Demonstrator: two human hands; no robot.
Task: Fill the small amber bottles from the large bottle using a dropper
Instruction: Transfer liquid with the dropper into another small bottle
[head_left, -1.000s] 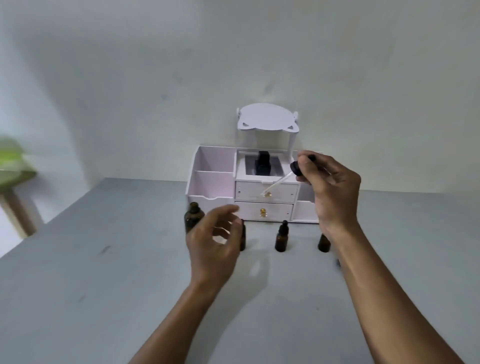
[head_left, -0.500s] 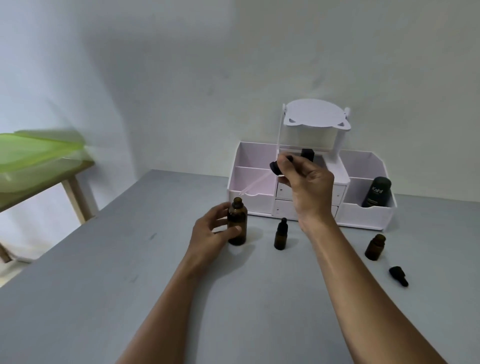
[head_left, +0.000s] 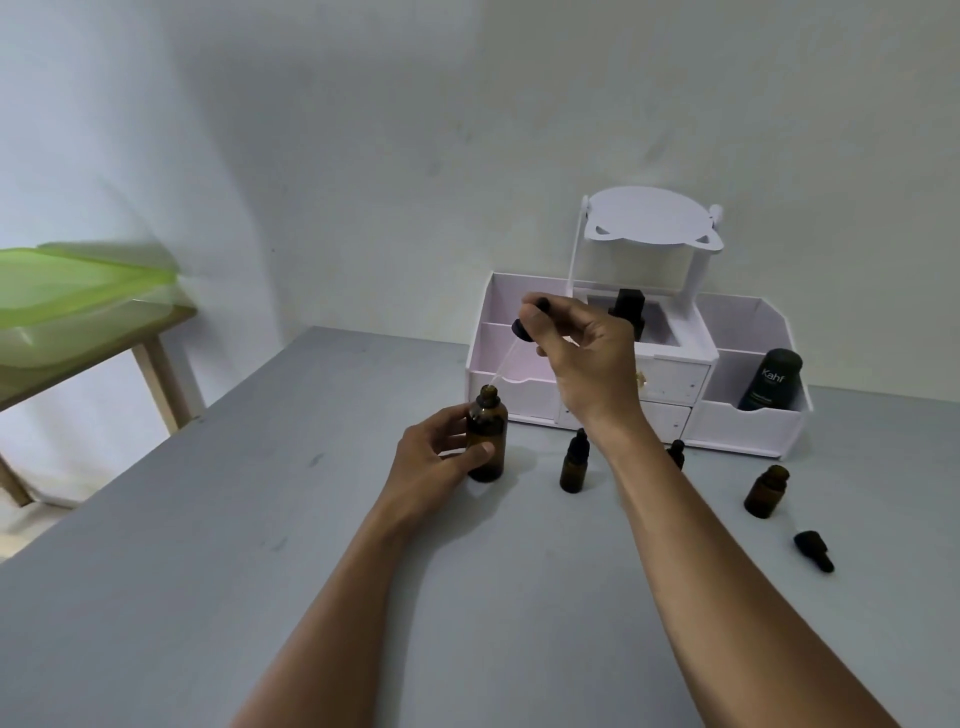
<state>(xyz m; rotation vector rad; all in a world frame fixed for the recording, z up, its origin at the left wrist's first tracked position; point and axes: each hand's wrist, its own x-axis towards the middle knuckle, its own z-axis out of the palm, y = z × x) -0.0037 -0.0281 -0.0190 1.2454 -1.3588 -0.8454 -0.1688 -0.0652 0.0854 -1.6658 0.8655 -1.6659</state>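
- Amber glass: the large bottle (head_left: 487, 439) stands upright on the grey table (head_left: 260, 571) with its neck open. My view has the left hand (head_left: 436, 462) wrapped round its body, thumb in front and fingers curled behind.
- The right hand (head_left: 587, 353) pinches the dropper (head_left: 515, 343) by its black bulb, between thumb and forefinger. The clear tube slants down and left, out past the fingers.
- The tube tip sits right at the bottle mouth. I can't tell if it is inside the neck or just over it, because the clear glass washes out against the pale organizer (head_left: 748, 421).
- Risk: the tube comes in at a slant to a narrow neck. I judge the tip could knock the rim or slide down the outside.
- Risk: the pinch is on the bulb itself, so a squeeze at the wrong time could draw up air or spit liquid onto the table.
- Risk: the right forearm hangs over the capped small bottle (head_left: 575, 462) and hides part of a second small bottle (head_left: 676, 453). A low sweep could topple either one.
- Risk: the open small bottle (head_left: 767, 491) stands well apart to the right, near a loose dropper cap (head_left: 813, 551). A long carry with a full tube could drip.
- Risk: the large bottle is tall and narrow, so a loose left grip during a bump could tip it.
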